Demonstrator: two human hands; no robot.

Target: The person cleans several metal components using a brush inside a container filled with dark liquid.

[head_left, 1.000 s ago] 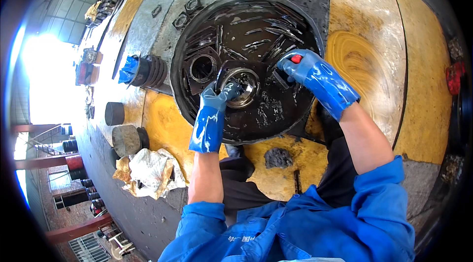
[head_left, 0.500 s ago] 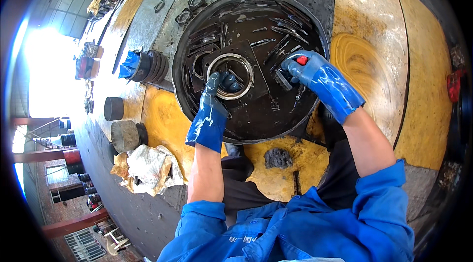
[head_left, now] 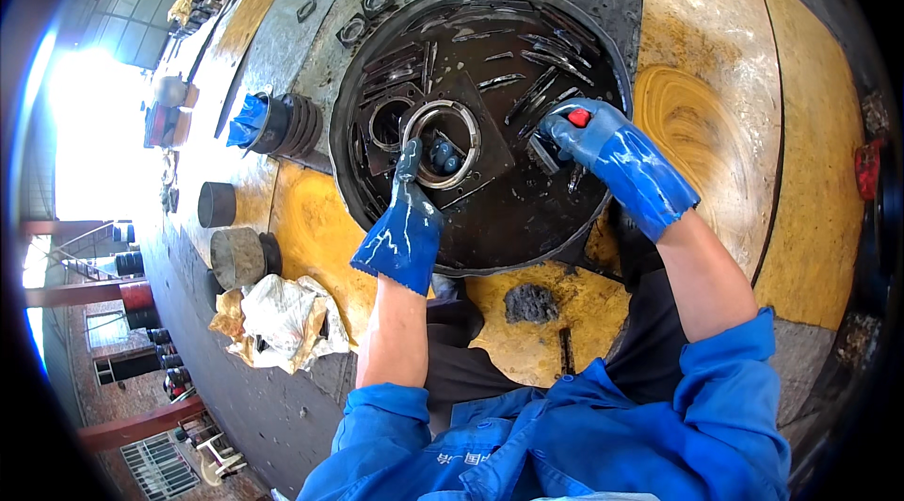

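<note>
A round black metal basin (head_left: 603, 218) of dark oily liquid holds several metal parts. My left hand (head_left: 405, 223), in a blue glove, grips a grey metal ring (head_left: 443, 145) at its lower left edge and holds it tilted over the basin. My right hand (head_left: 612, 157), also gloved in blue, is closed on a red-tipped tool (head_left: 576, 116) whose working end dips toward the parts in the basin. A square flat plate with a round hole (head_left: 476, 157) lies under the ring.
A crumpled dirty rag (head_left: 278, 317) lies left of my left forearm. Two short metal cylinders (head_left: 231, 233) and a ribbed part with a blue cloth (head_left: 278, 122) stand left of the basin. Small square plates (head_left: 367, 16) lie beyond its rim. A dark lump (head_left: 529, 303) sits on the yellow-stained bench.
My left hand has lifted the metal ring out of the liquid and tilted it up. My right hand has stayed at the basin's right side with the tool.
</note>
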